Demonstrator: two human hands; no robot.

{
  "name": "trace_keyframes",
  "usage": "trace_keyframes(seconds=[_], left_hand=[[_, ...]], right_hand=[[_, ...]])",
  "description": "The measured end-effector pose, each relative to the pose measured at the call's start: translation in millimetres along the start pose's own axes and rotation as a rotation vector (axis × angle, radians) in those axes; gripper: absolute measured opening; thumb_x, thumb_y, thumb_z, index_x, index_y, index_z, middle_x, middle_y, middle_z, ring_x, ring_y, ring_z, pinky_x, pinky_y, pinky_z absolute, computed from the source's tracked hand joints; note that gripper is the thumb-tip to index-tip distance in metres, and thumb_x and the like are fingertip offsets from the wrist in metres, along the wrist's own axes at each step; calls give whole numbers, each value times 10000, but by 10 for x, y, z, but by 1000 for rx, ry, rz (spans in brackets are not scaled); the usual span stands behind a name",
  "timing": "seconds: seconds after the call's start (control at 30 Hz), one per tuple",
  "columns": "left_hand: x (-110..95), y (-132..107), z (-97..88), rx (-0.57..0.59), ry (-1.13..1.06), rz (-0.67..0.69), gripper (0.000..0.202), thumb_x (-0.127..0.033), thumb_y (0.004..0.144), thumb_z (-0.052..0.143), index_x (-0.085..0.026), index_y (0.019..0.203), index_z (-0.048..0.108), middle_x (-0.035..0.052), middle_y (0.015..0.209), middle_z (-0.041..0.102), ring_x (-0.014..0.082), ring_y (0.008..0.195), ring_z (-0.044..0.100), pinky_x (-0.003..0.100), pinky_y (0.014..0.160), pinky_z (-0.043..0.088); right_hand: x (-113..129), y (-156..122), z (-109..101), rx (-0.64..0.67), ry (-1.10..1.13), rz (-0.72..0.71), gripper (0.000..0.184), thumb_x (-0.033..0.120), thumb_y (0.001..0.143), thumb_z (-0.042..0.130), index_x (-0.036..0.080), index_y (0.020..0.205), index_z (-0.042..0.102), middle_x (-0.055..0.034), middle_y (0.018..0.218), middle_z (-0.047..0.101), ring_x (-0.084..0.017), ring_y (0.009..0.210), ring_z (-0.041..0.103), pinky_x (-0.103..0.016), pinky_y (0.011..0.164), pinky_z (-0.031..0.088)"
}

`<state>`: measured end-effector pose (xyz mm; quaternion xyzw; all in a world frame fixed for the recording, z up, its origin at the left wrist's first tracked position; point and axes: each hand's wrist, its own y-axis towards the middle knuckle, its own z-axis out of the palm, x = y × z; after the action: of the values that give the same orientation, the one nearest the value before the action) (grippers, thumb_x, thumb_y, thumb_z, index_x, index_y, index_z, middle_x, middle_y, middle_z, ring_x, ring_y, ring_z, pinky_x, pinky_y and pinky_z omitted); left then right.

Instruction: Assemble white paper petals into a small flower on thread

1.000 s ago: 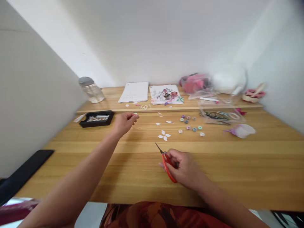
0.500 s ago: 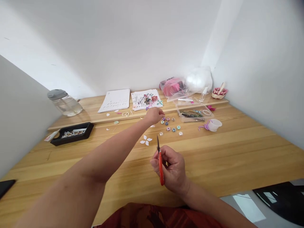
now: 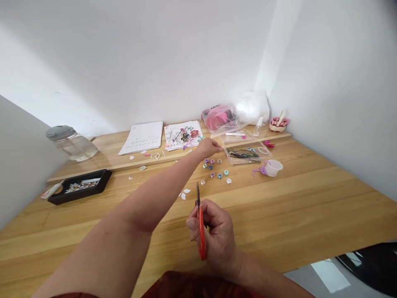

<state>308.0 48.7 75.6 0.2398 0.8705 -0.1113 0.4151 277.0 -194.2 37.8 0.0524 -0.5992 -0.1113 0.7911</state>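
The right hand [image 3: 218, 231] is closed round the red scissors [image 3: 202, 236], near the middle of the table's [image 3: 310, 207] front edge, with the blades pointing toward the back edge. How far apart the blades stand cannot be told. The left hand [image 3: 207, 147] is stretched toward the back, well apart from the right, its fingertips at the left edge of the clear plastic box [image 3: 245, 162]. Its fingers look drawn together, but whether they grip anything cannot be told.

Just in front of the left hand lie the small spools [image 3: 210, 167]; nearer the front edge, white petals [image 3: 184, 193] lie flat, partly hidden by the left forearm [image 3: 167, 194]. To the right of the box stands a white cup [image 3: 275, 167] with purple yarn [image 3: 259, 169].

The main danger seems to be the scissors' tip, which shows just beside that forearm: a straight pull back toward the front edge could bring skin against the blades. A low forearm or a dragging sleeve might scatter the thin petals. A careless knuckle could set the spools rolling, and a tug on the box's rim could spill the thin sticks [image 3: 243, 154] inside it.
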Motion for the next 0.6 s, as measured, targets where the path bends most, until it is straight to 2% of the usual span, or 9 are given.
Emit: trace_keyframes(seconds=[0.13, 0.23, 0.37, 0.47, 0.6], left_hand=[[-86, -371, -294, 61, -176, 2, 87, -201, 762, 738, -122, 796, 724, 59, 740, 703, 87, 587, 548, 203, 542, 412], [-94, -804, -411, 62, -550, -81, 96, -165, 739, 763, -99, 764, 698, 54, 690, 678, 45, 498, 486, 163, 455, 350], [-14, -1373, -415, 47, -888, -156, 205, -218, 692, 827, -99, 775, 683, 42, 728, 674, 25, 484, 498, 132, 435, 384], [68, -1692, -370, -3, -1062, -194, 219, -216, 691, 833, -104, 790, 673, 24, 719, 663, 26, 507, 540, 116, 462, 434], [160, -1977, -292, -58, -1227, -233, 169, -180, 733, 794, -100, 813, 669, 21, 718, 659, 46, 576, 603, 121, 544, 506]], right_hand=[[-17, 60, -81, -89, 88, 6, 275, 348, 777, 744, 172, 763, 534, 42, 620, 492, -68, 521, 392, -193, 480, 336], [-20, 129, -104, -195, 49, 0, 286, 362, 753, 768, 169, 747, 557, 38, 615, 498, -71, 529, 412, -190, 488, 368], [-17, 219, -122, -345, -76, -41, 282, 407, 737, 751, 163, 780, 617, 14, 631, 554, -80, 516, 443, -193, 463, 393], [-20, 259, -151, -443, -141, -86, 287, 419, 748, 728, 161, 849, 653, -3, 679, 601, -88, 522, 482, -202, 467, 416], [-34, 255, -167, -450, -180, -148, 263, 389, 735, 749, 159, 838, 676, -12, 698, 627, -105, 558, 524, -219, 497, 438]])
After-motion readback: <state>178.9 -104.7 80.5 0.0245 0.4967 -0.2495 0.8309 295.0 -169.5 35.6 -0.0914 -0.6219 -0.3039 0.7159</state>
